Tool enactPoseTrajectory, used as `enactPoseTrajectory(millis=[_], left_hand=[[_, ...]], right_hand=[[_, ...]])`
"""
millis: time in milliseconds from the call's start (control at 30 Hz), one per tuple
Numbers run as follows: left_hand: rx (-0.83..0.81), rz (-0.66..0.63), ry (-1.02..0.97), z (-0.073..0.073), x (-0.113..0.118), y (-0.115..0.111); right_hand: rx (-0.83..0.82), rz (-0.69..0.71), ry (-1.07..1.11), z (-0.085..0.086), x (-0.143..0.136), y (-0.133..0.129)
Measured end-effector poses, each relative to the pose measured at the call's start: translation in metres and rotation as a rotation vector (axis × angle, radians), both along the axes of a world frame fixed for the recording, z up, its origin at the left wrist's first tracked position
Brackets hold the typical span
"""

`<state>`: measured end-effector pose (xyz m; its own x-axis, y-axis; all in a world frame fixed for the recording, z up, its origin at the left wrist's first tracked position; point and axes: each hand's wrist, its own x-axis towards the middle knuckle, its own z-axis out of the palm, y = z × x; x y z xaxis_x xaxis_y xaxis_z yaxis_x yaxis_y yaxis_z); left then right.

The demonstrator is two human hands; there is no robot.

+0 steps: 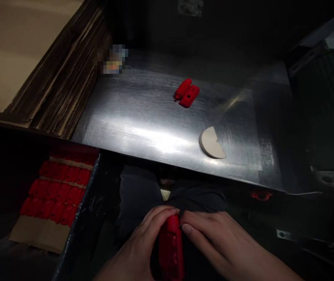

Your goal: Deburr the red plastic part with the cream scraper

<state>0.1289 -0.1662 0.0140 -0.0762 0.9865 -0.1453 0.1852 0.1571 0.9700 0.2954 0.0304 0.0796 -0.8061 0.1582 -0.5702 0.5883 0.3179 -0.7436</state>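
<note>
Low in the view, over my lap, my left hand (147, 244) is wrapped round a red plastic part (171, 249), long and rounded with a cap-like end turned toward the table. Beside that end my right hand (213, 236) is closed in a pinch. A thin, light sliver shows at its fingertips against the red part, too small to name. Two more red plastic pieces (187, 93) lie side by side on the metal table (131, 113). Nearer the front edge rests a beige half-round piece (212, 143) with a small notch in its straight side.
Stacked cardboard sheets (64, 70) stand on the table's left. Below them, a box lined with dark plastic (87, 195) holds rows of red parts (58, 191) between cardboard layers (39, 234). A blurred-out patch (115, 60) lies by the stack. Dark machinery (327, 109) borders the right side.
</note>
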Motion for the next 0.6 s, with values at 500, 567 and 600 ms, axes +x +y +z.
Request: enactPoseTrajectory(millis=[500,567,600], left_hand=[[-0.003,-0.032,0.076,0.0012,0.0011,-0.0005],[0.004,-0.048,0.093,0.0007,0.0006,-0.0022],[0.011,-0.059,0.102,0.0008,0.0,-0.0026]], right_hand=[[0.135,0.086,-0.021,-0.0037,0.0013,-0.0077],[0.117,0.088,-0.021,-0.0038,0.0013,-0.009],[0.104,0.084,-0.016,-0.003,0.0011,-0.0094]])
